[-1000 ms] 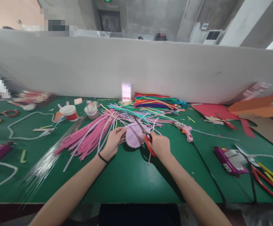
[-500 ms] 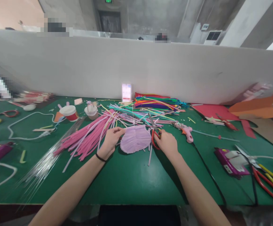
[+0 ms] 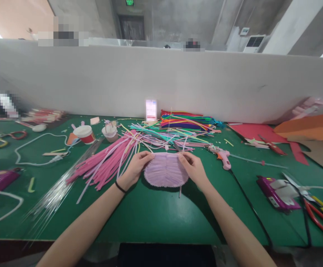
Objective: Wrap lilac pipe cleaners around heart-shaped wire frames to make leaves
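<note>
A flat, rounded lilac piece made of pipe cleaners point(image 3: 166, 171) is held up between my two hands above the green table. My left hand point(image 3: 139, 165) pinches its upper left corner. At the upper right corner, the fingers of my right hand point(image 3: 194, 167) are closed on the same piece. A lilac strand sticks up beside the right fingertips, and another end shows below the piece. Scissors point(image 3: 177, 147) lie just behind it, mostly hidden. Pink pipe cleaners point(image 3: 105, 163) spread out left of my left hand.
Multicoloured pipe cleaners point(image 3: 187, 120) lie at the back near a propped phone point(image 3: 151, 110). A pink glue gun point(image 3: 224, 159) with a black cord is on the right, beyond it a purple power strip point(image 3: 278, 194). Left are a paper cup point(image 3: 85, 134) and thin wires point(image 3: 58, 185).
My right hand has let go of the scissors, which now lie behind the piece, and has taken hold of the piece's right corner. The piece is now stretched level between both hands.
</note>
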The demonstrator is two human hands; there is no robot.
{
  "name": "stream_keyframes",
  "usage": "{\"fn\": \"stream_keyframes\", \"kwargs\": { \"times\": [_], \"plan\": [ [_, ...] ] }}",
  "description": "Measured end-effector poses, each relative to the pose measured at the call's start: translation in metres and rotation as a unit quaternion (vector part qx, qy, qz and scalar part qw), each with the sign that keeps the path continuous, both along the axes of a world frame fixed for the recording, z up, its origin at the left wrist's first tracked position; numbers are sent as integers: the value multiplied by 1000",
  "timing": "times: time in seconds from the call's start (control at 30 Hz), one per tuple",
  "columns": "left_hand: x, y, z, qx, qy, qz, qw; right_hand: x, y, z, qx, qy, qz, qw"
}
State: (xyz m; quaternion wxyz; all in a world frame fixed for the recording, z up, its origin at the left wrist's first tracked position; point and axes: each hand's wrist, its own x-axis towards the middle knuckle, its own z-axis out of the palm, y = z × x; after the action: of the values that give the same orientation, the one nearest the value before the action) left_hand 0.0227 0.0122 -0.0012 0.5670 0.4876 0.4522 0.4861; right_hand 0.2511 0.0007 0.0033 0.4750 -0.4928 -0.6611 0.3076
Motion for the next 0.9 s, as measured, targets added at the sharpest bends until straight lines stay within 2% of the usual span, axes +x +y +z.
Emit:
{"fn": "stream_keyframes", "kwargs": {
  "times": [0.23, 0.5, 0.9],
  "plan": [
    [6, -8, 11, -5, 79, -15, 997, 1, 5, -11, 3, 71, -29, 997],
    [7, -9, 13, 19, 106, -17, 994, 0, 3, -10, -1, 57, -16, 998],
    [6, -11, 10, 71, 106, -99, 987, -1, -1, -8, -12, 35, 3, 999]
  ]
}}
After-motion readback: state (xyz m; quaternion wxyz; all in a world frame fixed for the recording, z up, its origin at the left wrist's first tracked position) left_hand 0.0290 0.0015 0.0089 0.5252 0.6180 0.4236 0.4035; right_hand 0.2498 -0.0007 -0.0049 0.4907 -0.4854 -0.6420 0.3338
